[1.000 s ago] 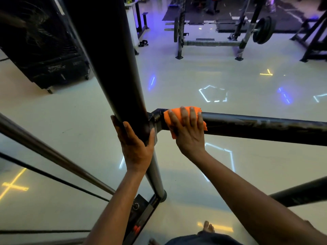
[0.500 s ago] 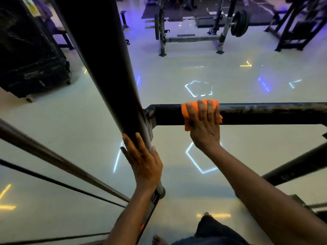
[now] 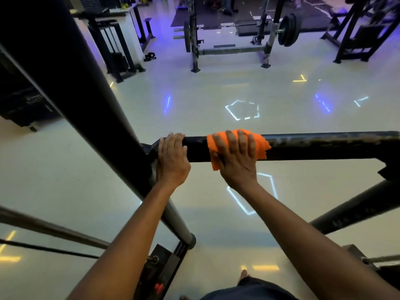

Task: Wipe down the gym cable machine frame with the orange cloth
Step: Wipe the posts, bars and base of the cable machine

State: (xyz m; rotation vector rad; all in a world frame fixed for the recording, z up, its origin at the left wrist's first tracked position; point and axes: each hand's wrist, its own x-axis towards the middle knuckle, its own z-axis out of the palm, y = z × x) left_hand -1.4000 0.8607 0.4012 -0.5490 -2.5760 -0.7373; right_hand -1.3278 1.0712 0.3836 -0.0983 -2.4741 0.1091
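The cable machine frame has a thick black upright post (image 3: 71, 98) slanting through the left of the view and a black horizontal crossbar (image 3: 324, 146) joined to it. An orange cloth (image 3: 260, 144) is draped over the crossbar. My right hand (image 3: 236, 159) lies flat on the cloth, fingers spread, pressing it onto the bar. My left hand (image 3: 172, 161) grips the crossbar just beside the joint with the upright, its fingers curled over the top.
A second dark bar (image 3: 355, 211) angles down at the right. Thin rods and a cable (image 3: 49, 249) cross the lower left. A barbell rack (image 3: 229, 48) with weight plates stands across the pale floor. A black machine (image 3: 23, 100) stands at the left. My foot (image 3: 243, 274) shows below.
My left hand has left the upright post and now grips the crossbar by the joint. My right hand with the cloth has slid rightward along the crossbar.
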